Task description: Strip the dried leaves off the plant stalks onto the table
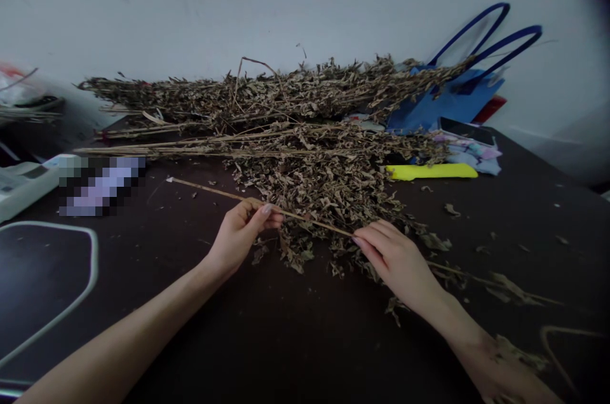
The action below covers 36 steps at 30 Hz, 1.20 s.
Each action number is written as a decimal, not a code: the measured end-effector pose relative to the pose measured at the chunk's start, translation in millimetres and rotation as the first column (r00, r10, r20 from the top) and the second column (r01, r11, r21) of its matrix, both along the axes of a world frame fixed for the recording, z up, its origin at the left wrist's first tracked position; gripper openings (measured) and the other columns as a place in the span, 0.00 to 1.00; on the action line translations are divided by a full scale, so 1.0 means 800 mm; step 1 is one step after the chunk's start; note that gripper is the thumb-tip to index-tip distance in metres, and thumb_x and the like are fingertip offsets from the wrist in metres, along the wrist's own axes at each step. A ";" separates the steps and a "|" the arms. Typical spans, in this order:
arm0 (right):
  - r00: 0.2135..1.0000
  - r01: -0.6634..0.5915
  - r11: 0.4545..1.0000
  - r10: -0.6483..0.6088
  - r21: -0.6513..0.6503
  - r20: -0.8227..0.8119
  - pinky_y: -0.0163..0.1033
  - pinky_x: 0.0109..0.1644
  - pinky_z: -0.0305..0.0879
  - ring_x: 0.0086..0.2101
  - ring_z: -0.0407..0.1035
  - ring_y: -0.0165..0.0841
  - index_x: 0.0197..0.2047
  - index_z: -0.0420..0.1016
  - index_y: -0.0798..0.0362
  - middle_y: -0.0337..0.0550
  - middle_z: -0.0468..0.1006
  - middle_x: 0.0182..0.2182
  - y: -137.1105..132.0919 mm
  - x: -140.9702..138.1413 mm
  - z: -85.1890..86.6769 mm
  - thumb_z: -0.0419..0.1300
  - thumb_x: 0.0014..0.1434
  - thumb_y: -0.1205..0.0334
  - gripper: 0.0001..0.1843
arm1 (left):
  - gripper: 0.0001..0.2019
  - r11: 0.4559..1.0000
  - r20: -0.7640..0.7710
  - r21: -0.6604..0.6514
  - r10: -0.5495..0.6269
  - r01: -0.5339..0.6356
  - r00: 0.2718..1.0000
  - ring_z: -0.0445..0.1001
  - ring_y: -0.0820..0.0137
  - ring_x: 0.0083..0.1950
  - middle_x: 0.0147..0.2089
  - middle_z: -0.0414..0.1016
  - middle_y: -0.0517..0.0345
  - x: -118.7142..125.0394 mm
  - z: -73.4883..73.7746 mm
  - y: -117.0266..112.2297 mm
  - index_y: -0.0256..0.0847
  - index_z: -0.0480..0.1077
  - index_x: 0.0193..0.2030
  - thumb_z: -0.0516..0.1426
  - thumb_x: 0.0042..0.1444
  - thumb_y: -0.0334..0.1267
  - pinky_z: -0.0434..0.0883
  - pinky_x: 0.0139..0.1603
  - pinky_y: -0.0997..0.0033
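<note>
A thin dried plant stalk (210,189) slants across in front of me, its pale cut end at the upper left. My left hand (245,226) is closed on its middle, thumb on top. Further along to the right, my right hand (393,258) pinches the same stalk; fingers hide what is directly inside the grip. Beyond the right hand a leafy stem (495,281) extends to the right; whether it belongs to the held stalk I cannot tell. Under and behind both hands spreads a heap of dry, curled leaves (319,191).
Bundles of dried leafy stalks (286,96) lie along the wall on the dark table (267,340). At the right are a blue bag (424,102), a phone-like dark slab (467,129) and a yellow strip-shaped object (431,171). A white cable (93,264) loops at left.
</note>
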State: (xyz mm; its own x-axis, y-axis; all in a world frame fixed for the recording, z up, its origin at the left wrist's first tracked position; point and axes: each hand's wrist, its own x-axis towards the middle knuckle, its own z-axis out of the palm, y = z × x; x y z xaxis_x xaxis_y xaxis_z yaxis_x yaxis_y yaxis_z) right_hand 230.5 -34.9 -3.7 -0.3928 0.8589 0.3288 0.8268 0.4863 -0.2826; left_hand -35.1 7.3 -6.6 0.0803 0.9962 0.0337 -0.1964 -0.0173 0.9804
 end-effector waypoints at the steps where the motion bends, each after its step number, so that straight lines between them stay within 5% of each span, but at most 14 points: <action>1: 1.000 -0.002 1.000 0.002 -0.020 -0.005 0.39 0.39 0.62 0.35 0.65 0.33 0.37 0.69 0.52 0.43 0.71 0.31 0.000 0.000 0.000 0.46 0.64 0.63 0.11 | 0.05 1.000 0.009 0.016 0.001 -0.001 1.000 0.75 0.70 0.36 0.36 0.76 0.51 0.001 0.001 -0.001 0.35 0.72 0.33 0.58 0.54 0.35 0.73 0.41 0.70; 9: 0.999 0.008 0.994 -0.011 -0.106 -0.032 0.38 0.36 0.63 0.33 0.66 0.33 0.36 0.68 0.52 0.43 0.72 0.30 -0.003 -0.002 0.001 0.46 0.64 0.63 0.11 | 0.05 0.996 -0.061 0.086 -0.012 0.018 0.998 0.76 0.69 0.35 0.33 0.76 0.51 -0.003 0.010 -0.003 0.35 0.71 0.34 0.57 0.55 0.35 0.74 0.39 0.69; 18: 0.987 0.082 0.996 -0.075 0.042 -0.145 0.37 0.37 0.64 0.33 0.68 0.32 0.36 0.71 0.51 0.42 0.74 0.31 -0.003 -0.003 0.003 0.49 0.62 0.62 0.10 | 0.07 0.980 0.202 -0.195 0.002 0.038 0.979 0.73 0.75 0.32 0.33 0.76 0.53 0.004 0.010 -0.003 0.33 0.69 0.29 0.60 0.51 0.35 0.72 0.38 0.75; 27: 0.983 0.122 0.989 -0.108 0.087 -0.150 0.37 0.38 0.63 0.33 0.67 0.32 0.37 0.71 0.52 0.42 0.73 0.31 -0.002 0.002 0.007 0.51 0.62 0.62 0.08 | 0.06 0.977 0.271 -0.207 0.001 0.057 0.963 0.74 0.72 0.41 0.38 0.77 0.50 -0.002 0.012 0.002 0.34 0.67 0.27 0.58 0.53 0.30 0.71 0.45 0.75; 30: 0.985 0.118 0.991 -0.109 0.061 -0.135 0.36 0.37 0.63 0.33 0.68 0.32 0.37 0.71 0.52 0.42 0.73 0.32 -0.001 0.002 0.006 0.50 0.62 0.62 0.09 | 0.05 0.984 0.180 -0.170 -0.015 0.046 0.984 0.75 0.73 0.37 0.37 0.77 0.50 -0.003 0.010 0.003 0.34 0.68 0.29 0.58 0.54 0.34 0.72 0.42 0.74; 36: 0.986 0.104 0.994 -0.099 0.031 -0.131 0.35 0.37 0.64 0.33 0.70 0.31 0.41 0.69 0.51 0.41 0.75 0.35 -0.001 -0.001 -0.001 0.49 0.63 0.61 0.09 | 0.07 1.000 -0.248 -0.015 -0.028 0.025 0.968 0.73 0.74 0.29 0.31 0.76 0.51 -0.007 0.006 0.002 0.35 0.72 0.32 0.59 0.52 0.38 0.71 0.30 0.76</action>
